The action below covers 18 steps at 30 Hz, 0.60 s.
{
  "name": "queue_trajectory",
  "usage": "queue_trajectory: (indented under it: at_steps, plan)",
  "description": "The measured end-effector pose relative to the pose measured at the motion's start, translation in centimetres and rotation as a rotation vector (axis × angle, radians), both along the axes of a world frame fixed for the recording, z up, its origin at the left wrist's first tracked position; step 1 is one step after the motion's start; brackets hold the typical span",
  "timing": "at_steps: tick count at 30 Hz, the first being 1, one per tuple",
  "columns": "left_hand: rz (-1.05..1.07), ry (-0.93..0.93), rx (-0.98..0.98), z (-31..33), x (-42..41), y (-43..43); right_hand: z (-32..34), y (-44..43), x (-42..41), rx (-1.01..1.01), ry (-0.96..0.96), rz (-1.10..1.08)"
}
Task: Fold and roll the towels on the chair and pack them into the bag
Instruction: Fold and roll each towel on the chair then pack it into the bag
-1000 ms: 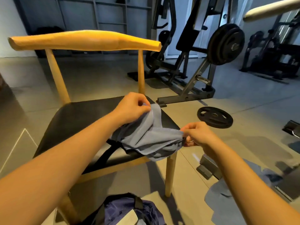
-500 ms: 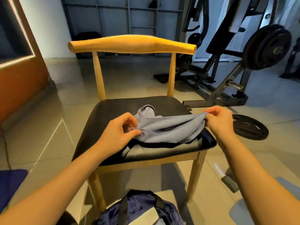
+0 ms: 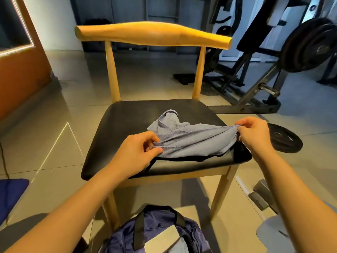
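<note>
A crumpled grey-blue towel [image 3: 189, 139] lies stretched across the black seat of a wooden chair [image 3: 127, 121]. My left hand [image 3: 136, 152] pinches the towel's near left edge between thumb and fingers. My right hand [image 3: 253, 132] pinches its right corner above the seat's right edge. The cloth is pulled taut between both hands, with a bunched fold toward the back. A dark blue bag [image 3: 156, 232] with black straps stands open on the floor in front of the chair, something pale inside it.
A black weight plate [image 3: 284, 141] lies on the floor right of the chair, gym machines [image 3: 273, 66] behind it. A grey cloth [image 3: 269, 232] lies at lower right, a dark blue mat [image 3: 11, 194] at lower left, an orange wall panel [image 3: 21, 70] at left.
The view swung left, so the chair now sits centred. My hands moved apart and pulled the towel out flatter across the seat; both kept their hold.
</note>
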<state>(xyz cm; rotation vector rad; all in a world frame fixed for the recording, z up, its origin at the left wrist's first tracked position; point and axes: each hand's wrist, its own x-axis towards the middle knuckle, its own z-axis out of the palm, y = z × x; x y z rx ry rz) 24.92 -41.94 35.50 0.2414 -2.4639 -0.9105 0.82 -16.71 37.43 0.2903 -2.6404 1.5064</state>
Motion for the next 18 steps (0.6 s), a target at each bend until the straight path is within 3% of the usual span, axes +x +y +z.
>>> queue_trajectory:
  at_steps: [4,11,18]
  plan:
    - [-0.004,0.038,-0.056,1.0,0.5,-0.6,0.3,0.3,-0.2,-0.023,-0.008,-0.009]
    - [0.007,0.197,-0.359,3.1,1.3,-1.6,0.7,0.3,-0.5,-0.041,-0.004,-0.004]
    - [-0.023,0.205,-0.041,2.0,1.1,-1.1,1.6,0.5,-0.3,-0.156,-0.025,-0.010]
